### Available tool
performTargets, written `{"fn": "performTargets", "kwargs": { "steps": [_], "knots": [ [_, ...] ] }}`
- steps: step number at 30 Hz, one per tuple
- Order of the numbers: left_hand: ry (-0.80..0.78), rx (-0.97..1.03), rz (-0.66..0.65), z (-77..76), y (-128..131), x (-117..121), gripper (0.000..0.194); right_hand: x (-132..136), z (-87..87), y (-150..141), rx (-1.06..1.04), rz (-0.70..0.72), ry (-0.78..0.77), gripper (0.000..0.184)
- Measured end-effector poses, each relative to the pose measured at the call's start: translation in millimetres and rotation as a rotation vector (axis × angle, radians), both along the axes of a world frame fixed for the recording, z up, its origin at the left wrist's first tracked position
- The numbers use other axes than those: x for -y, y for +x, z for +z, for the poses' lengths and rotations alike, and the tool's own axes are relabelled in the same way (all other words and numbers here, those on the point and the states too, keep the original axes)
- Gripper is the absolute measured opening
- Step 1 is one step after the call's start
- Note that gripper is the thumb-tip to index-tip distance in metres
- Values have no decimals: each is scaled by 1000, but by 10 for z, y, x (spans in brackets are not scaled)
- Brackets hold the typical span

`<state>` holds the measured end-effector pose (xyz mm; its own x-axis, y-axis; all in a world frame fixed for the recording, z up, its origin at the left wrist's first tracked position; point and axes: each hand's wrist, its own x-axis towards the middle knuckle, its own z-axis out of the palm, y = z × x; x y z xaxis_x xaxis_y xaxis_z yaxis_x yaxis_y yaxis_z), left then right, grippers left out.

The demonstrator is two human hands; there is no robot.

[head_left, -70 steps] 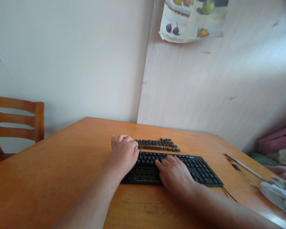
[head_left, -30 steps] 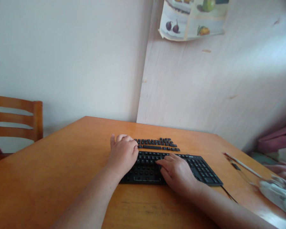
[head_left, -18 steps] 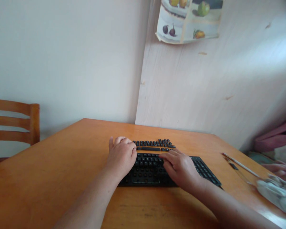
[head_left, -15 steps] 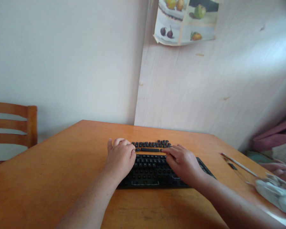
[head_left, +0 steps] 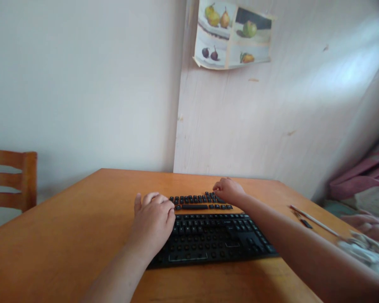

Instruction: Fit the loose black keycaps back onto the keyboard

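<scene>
A black keyboard [head_left: 205, 242] lies on the table, with many of its lower keys removed and bare sockets showing. Behind it, loose black keycaps [head_left: 189, 199] stand in rows, with a long space bar [head_left: 194, 207] in the nearest row. My left hand [head_left: 153, 221] rests at the left end of these rows, fingers spread and bent, fingertips beside the end keycaps. At the right end of the farther rows is my right hand [head_left: 230, 190], its fingers curled together against the keycaps. Whatever lies between those fingertips is hidden.
On the right of the wooden table [head_left: 82, 219] lie a thin stick [head_left: 314, 220], a small dark object [head_left: 306, 223] and a pale crumpled cloth or bag [head_left: 363, 252]. A chair [head_left: 28, 181] stands at the left. Fruit pictures [head_left: 229, 59] hang on the wall behind.
My right hand has moved away from me, from the near keycap row to the farther rows' right end, uncovering several keycaps. My left hand stays by the left end. The view has tilted up slightly.
</scene>
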<state>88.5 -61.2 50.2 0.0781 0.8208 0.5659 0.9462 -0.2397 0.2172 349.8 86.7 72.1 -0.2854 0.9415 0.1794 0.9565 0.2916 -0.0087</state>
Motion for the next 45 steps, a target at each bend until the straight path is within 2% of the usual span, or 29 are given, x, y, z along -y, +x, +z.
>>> {"fn": "performTargets", "kwargs": {
  "steps": [8, 17, 29, 45],
  "knots": [
    [-28, -8, -8, -10, -12, -11, 25, -358, -136, -102, 8, 26, -61, 23],
    [-37, 3, -5, -45, -11, -19, 24, -545, -196, -145, -2, 55, -136, 20],
    [-48, 8, -5, -64, -4, -23, 24, -608, -230, -153, -4, 67, -134, 22],
    [-39, 10, 0, -76, -12, -26, 24, -561, -249, -188, 8, 98, -147, 16]
  ]
}}
